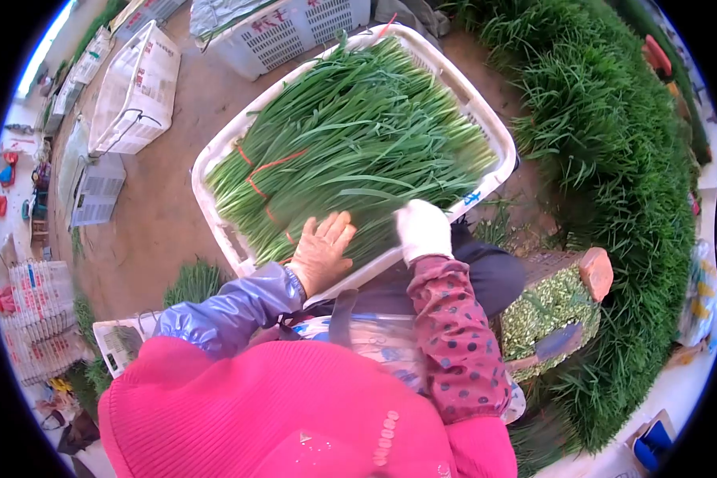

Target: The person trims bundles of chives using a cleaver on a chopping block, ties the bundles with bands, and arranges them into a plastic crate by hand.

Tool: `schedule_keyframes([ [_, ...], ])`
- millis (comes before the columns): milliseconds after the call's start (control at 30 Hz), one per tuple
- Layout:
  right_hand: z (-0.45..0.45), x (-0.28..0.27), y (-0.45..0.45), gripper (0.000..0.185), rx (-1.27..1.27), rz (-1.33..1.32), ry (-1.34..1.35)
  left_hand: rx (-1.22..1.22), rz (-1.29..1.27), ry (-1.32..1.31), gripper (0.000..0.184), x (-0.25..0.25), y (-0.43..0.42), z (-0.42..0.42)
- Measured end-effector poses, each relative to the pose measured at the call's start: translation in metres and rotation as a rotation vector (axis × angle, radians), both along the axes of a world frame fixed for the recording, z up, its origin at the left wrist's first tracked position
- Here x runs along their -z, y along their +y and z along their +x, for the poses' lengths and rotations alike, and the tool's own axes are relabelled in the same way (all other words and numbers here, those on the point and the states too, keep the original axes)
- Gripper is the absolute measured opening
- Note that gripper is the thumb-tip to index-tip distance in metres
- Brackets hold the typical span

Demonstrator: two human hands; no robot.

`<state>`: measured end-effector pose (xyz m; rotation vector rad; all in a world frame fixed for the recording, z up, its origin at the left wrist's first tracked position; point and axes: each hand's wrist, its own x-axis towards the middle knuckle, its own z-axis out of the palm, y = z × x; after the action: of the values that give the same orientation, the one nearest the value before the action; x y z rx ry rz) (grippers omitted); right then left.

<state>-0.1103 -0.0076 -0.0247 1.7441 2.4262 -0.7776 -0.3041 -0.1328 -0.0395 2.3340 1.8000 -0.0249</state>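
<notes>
A white plastic crate [213, 199] lies before me, full of long green chives [366, 135] with pale stem ends at both sides. Thin red ties [256, 188] band the bundles on the left. My left hand [320, 253], in a tan glove, rests on the chives at the near edge with its fingers stretched out. At the near right of the crate, my right hand [424, 231] wears a white glove. Its fingers look curled in, and loose leaves run up to them; the fingertips are hidden.
A large bank of loose chives [605, 151] lines the right side. Beside my right knee stands a board [550, 311] covered in cut bits. An open white crate [139, 88] stands at the left, another crate [287, 36] behind. Stacked white crates [44, 307] stand far left.
</notes>
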Motion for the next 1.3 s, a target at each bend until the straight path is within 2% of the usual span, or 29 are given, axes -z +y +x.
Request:
schedule_keyframes([
  [33, 0.005, 0.005, 0.003, 0.034, 0.209, 0.041, 0.106, -0.012, 0.004, -0.002, 0.064, -0.003, 0.005, 0.003],
  [100, 0.013, 0.022, 0.015, 0.03, 0.594, 0.094, 0.288, -0.108, -0.084, 0.058, 0.079, -0.01, 0.031, 0.016],
  [133, 0.018, 0.032, 0.023, 0.027, 0.772, 0.099, 0.357, -0.105, -0.081, 0.05, 0.079, -0.01, 0.044, 0.021],
  [167, 0.026, 0.043, 0.033, 0.019, 0.969, 0.036, 0.721, -0.065, -0.05, 0.049, 0.082, -0.008, 0.056, 0.026],
  [200, 0.02, 0.015, 0.034, 0.013, 1.152, 0.043, 1.062, -0.027, -0.026, 0.046, 0.084, -0.006, 0.065, 0.032],
  [267, 0.026, 0.012, 0.038, 0.011, 1.234, 0.116, 1.056, -0.069, -0.06, 0.049, 0.089, 0.015, 0.092, 0.041],
  [300, 0.024, 0.008, 0.031, 0.013, 1.043, 0.123, 1.053, -0.122, -0.061, 0.038, 0.093, 0.037, 0.103, 0.04],
  [333, 0.032, 0.016, 0.025, 0.026, 0.737, -0.022, 0.768, -0.173, -0.163, 0.006, 0.096, 0.044, 0.116, 0.04],
  [400, 0.024, 0.031, 0.007, 0.038, 0.073, 0.236, 0.613, -0.19, -0.161, 0.064, 0.1, 0.071, 0.125, 0.042],
  [467, 0.005, 0.008, 0.005, 0.049, -0.064, 0.106, 0.31, -0.161, -0.149, -0.033, 0.103, 0.088, 0.123, 0.038],
  [500, -0.001, 0.02, 0.007, 0.056, 0.034, 0.144, 0.285, -0.159, -0.099, -0.013, 0.105, 0.106, 0.122, 0.038],
  [533, -0.006, 0.016, 0.015, 0.055, 0.076, 0.159, 0.28, -0.192, -0.171, -0.09, 0.103, 0.102, 0.124, 0.039],
  [567, -0.004, 0.023, 0.026, 0.056, 0.067, 0.046, 0.271, -0.21, -0.248, -0.013, 0.101, 0.086, 0.129, 0.044],
  [600, -0.003, 0.033, 0.035, 0.057, 0.06, -0.065, 0.257, -0.183, -0.269, -0.055, 0.1, 0.072, 0.13, 0.041],
  [700, -0.009, 0.042, 0.039, 0.053, 0.052, -0.058, 0.202, -0.201, -0.302, -0.073, 0.095, 0.057, 0.13, 0.033],
  [767, -0.011, 0.037, 0.04, 0.049, 0.064, -0.074, 0.186, -0.053, -0.409, -0.094, 0.084, 0.021, 0.141, 0.026],
  [800, -0.01, 0.036, 0.041, 0.047, 0.087, -0.087, 0.161, -0.029, -0.341, -0.204, 0.053, -0.008, 0.15, 0.018],
  [833, -0.009, 0.039, 0.039, 0.046, 0.082, -0.033, 0.178, 0.033, -0.235, -0.171, 0.024, -0.007, 0.158, 0.007],
  [867, -0.007, 0.046, 0.035, 0.045, 0.075, 0.02, 0.195, -0.11, 0.267, -0.552, 0.011, -0.005, 0.159, -0.01],
  [900, -0.004, 0.063, 0.032, 0.045, -0.013, 0.077, 0.15, -0.205, 0.568, -0.462, 0.012, -0.037, 0.165, -0.019],
  [933, -0.006, 0.054, 0.033, 0.044, 0.016, 0.039, 0.136, -0.297, 0.639, -0.417, 0.023, -0.048, 0.179, -0.03],
  [967, -0.008, 0.044, 0.035, 0.044, 0.045, 0.002, 0.12, -0.462, 0.635, -0.229, 0.043, -0.046, 0.194, -0.038],
  [1000, -0.009, 0.035, 0.038, 0.044, 0.074, -0.034, 0.104, -0.587, 0.696, -0.027, 0.065, -0.013, 0.218, -0.051],
  [1067, -0.013, 0.026, 0.038, 0.043, 0.147, -0.111, 0.103, -0.806, 0.418, -0.111, 0.077, 0.015, 0.263, -0.069],
  [1133, -0.01, 0.033, 0.033, 0.042, 0.122, -0.027, 0.156, -0.859, 0.162, -0.217, 0.082, 0.036, 0.29, -0.072],
  [1233, -0.016, 0.047, 0.034, 0.041, 0.108, -0.033, 0.126, -0.852, 0.087, 0.035, 0.085, 0.072, 0.298, -0.044],
  [1267, -0.018, 0.036, 0.034, 0.042, 0.099, -0.037, 0.083, -0.843, 0.053, 0.115, 0.086, 0.08, 0.298, -0.037],
  [1300, -0.021, 0.034, 0.037, 0.044, 0.122, -0.086, 0.073, -0.84, 0.013, 0.104, 0.085, 0.08, 0.301, -0.037],
])
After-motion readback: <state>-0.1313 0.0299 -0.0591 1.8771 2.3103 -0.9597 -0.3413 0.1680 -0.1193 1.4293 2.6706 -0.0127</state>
